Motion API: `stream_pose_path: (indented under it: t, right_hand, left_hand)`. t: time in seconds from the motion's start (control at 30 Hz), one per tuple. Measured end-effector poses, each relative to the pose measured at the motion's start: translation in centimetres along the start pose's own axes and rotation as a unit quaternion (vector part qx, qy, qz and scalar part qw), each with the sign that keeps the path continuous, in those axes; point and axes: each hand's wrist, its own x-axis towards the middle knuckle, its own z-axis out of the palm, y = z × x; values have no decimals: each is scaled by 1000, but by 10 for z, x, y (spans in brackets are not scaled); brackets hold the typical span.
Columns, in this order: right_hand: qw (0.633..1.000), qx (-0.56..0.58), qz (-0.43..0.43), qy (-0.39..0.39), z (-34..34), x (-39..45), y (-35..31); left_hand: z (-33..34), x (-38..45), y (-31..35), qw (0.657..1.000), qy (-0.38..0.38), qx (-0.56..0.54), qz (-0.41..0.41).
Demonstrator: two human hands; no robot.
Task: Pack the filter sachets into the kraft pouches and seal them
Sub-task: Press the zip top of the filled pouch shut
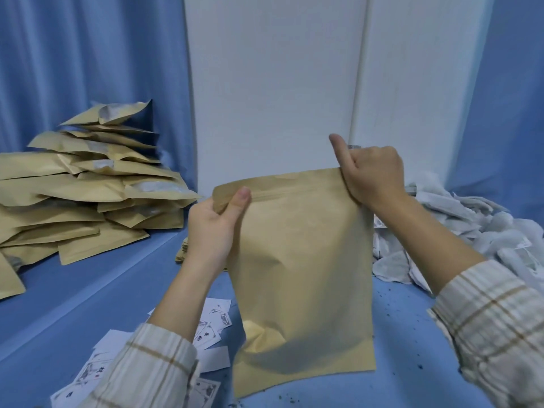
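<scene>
At centre of frame, kraft pouch is held upright above blue table; left hand pinches its top-left corner, right hand grips top-right corner. Sachets pile at right, w/ packed pouches at left.

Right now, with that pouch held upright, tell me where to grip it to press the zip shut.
Grip the pouch at its top corners, on the zip strip, coming from each side. The left hand pinches the left corner and the right hand the right, so the strip is stretched flat between them.
</scene>
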Motion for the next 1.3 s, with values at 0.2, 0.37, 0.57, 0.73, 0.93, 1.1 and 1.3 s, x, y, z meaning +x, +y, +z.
stream_pose_path:
  t: [0.2, 0.37, 0.57, 0.73, 0.93, 1.1, 1.3]
  right_hand:
    - [909, 340, 130, -203, 7, -24, 23]
    - [765, 438, 155, -445, 27, -63, 47]
    - [742, 548, 233, -308, 59, -78, 22]
    - [666, 619, 258, -325, 82, -102, -14]
    - [566, 671, 344, -334, 107, -128, -61]
    - [546, 668, 405, -302, 129, -124, -141]
    - [385, 759, 370, -373, 148, -59, -386]
  left_hand:
    - [-20, 9, -4, 984, 66, -129, -101]
    - [-35, 18, -4, 973, 88, -174, -122]
    - [-70, -6, -32, 955, -184, -13, -233]
    - [-107, -27, -44, 940, -175, 45, -288]
    - [-165, -39, -34, 920, -92, -151, -350]
    - [-208, -47, -43, 905, 35, -330, -267]
    - [-259, -18, -33, 878, 129, -394, -241]
